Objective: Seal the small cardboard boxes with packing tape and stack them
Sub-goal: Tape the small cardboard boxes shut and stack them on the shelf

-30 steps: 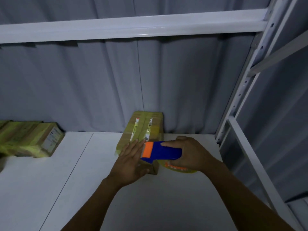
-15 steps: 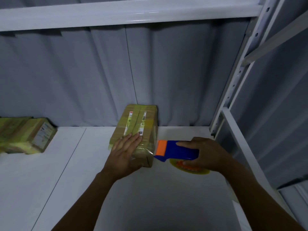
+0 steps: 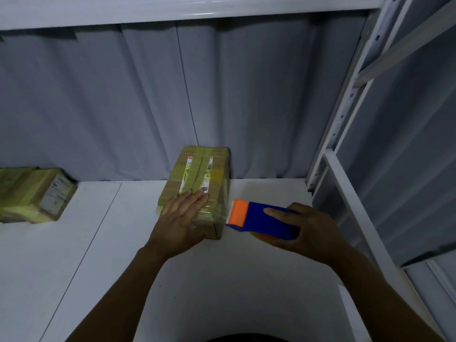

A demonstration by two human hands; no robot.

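Hands work a parcel on a white shelf (image 3: 222,287) in dim light. The left hand (image 3: 180,218) lies flat on the near end of a small cardboard box (image 3: 197,174), fingers straight and close together, pressing down on its top and gripping nothing. The box sits at mid-shelf, its far end against a grey pleated backdrop (image 3: 123,107). It lies flat and is banded lengthwise with yellowish tape, with printed labels showing on top and glossy clear tape wrapped over its near right corner.

The right hand (image 3: 318,233) holds a tape dispenser (image 3: 266,220) just to the right of the box, fingers curled round the blue body with one digit laid along its top. The dispenser's orange head points left at the box's right side. Whether it touches the cardboard cannot be told. A sliver of the yellow tape roll (image 3: 261,239) shows beneath the blue body.

Far to the left, well apart from the hands, more taped boxes (image 3: 37,196) lie together against the backdrop, partly cut off by the frame edge. A perforated metal upright (image 3: 345,114) stands at the right, and a white beam (image 3: 172,11) runs overhead.
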